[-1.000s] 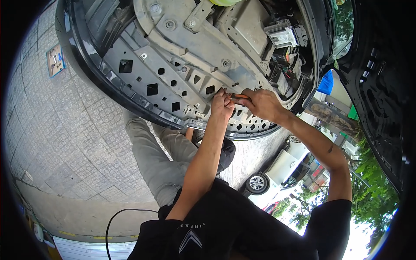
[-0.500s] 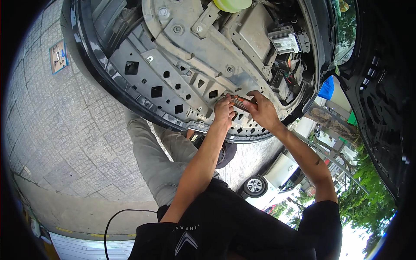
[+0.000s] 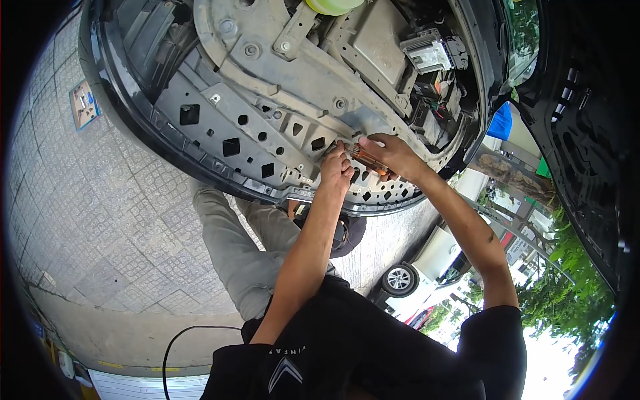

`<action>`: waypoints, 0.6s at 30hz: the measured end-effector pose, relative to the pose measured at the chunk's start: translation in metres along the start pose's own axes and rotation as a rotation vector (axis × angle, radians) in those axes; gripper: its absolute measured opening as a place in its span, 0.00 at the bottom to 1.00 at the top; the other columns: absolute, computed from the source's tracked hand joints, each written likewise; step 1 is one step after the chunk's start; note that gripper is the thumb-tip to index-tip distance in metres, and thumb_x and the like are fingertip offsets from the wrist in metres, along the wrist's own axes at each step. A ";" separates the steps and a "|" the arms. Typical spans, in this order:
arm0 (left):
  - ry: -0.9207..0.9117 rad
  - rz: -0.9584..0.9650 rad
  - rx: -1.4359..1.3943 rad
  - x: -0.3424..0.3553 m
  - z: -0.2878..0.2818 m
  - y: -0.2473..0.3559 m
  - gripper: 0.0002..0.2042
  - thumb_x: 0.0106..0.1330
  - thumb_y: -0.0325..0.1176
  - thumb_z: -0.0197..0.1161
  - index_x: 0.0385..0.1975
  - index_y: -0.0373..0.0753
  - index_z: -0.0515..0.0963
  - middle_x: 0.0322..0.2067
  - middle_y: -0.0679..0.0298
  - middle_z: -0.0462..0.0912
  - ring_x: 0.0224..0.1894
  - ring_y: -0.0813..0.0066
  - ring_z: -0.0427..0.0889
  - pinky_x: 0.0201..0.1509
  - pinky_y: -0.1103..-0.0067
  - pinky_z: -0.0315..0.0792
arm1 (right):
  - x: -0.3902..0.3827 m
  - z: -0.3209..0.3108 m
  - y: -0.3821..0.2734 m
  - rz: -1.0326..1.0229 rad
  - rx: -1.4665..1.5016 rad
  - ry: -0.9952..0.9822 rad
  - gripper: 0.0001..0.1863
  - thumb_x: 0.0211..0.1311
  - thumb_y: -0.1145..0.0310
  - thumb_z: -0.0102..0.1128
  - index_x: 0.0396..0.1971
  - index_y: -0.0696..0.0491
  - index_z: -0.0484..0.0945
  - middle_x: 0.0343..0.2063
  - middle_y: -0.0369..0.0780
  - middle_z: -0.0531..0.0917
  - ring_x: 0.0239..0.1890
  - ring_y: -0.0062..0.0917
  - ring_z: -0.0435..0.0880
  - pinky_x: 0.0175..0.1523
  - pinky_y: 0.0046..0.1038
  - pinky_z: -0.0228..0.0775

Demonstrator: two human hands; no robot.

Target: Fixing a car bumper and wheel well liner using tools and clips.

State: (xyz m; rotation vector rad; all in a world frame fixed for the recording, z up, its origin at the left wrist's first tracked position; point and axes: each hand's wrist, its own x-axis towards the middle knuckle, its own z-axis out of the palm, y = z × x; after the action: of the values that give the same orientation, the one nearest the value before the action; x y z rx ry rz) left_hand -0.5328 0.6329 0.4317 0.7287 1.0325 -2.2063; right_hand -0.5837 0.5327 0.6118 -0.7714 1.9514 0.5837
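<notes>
Over the perforated grey front panel of a car's engine bay, both my hands are close together. My right hand is wrapped round an orange-and-grey hand tool with several thin metal bars, like a set of hex keys; its exact kind is unclear. My left hand is closed in a pinch beside the tool's left end. What lies between its fingertips is too small to make out. Both forearms reach in over the car's black front edge.
A person in a dark cap is low down below the front edge, beside my grey-trousered legs. A small tray of tools lies on the paving at left. The raised black hood stands at right. A white car is behind.
The tool has turned in my right hand and its orange part now points down and right. My left fingertips have drawn slightly left. The whole view has shifted a little.
</notes>
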 end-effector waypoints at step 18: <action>0.035 0.014 -0.052 0.007 0.007 -0.002 0.16 0.73 0.48 0.57 0.31 0.41 0.77 0.18 0.76 0.67 0.14 0.87 0.54 0.17 0.85 0.49 | -0.010 0.009 0.042 -0.820 -1.015 0.514 0.36 0.62 0.46 0.61 0.65 0.50 0.64 0.30 0.42 0.80 0.27 0.33 0.85 0.34 0.31 0.80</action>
State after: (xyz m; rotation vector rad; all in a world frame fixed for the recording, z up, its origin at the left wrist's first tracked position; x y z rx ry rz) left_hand -0.5409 0.6263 0.4319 0.7511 1.0953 -2.1537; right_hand -0.6045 0.5702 0.6205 -2.3870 1.4320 0.8908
